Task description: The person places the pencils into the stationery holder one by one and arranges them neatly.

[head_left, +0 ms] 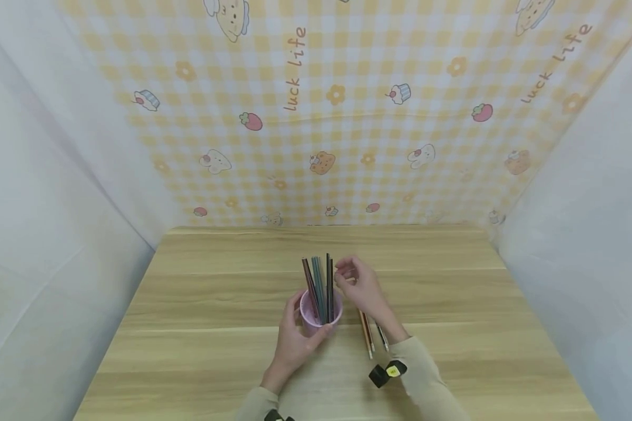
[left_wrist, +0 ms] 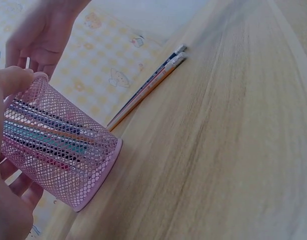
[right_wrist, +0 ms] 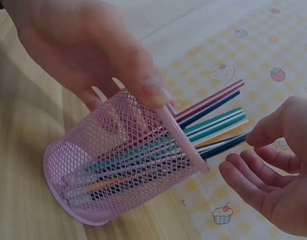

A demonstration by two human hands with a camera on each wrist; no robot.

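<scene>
A pink mesh pencil cup [head_left: 308, 326] stands on the table, tilted slightly, with my left hand [head_left: 293, 344] gripping it round the side. In the right wrist view the left thumb lies at the rim of the cup [right_wrist: 57, 162]. Several pencils [right_wrist: 213, 125], red, blue, green, orange and dark, lean inside it with their ends above the rim. My right hand [head_left: 366, 289] is just right of those ends, fingers loosely bent and holding nothing. Its thumb and index tips [right_wrist: 261, 131] are close to the dark pencils; whether they touch cannot be told.
On the wooden table [head_left: 216, 351], several more pencils [left_wrist: 148, 85] with eraser ends lie right of the cup, partly beneath the right forearm. A yellow checked cloth [head_left: 368, 128] hangs behind the table, and white sheets [head_left: 47, 234] hang at both sides.
</scene>
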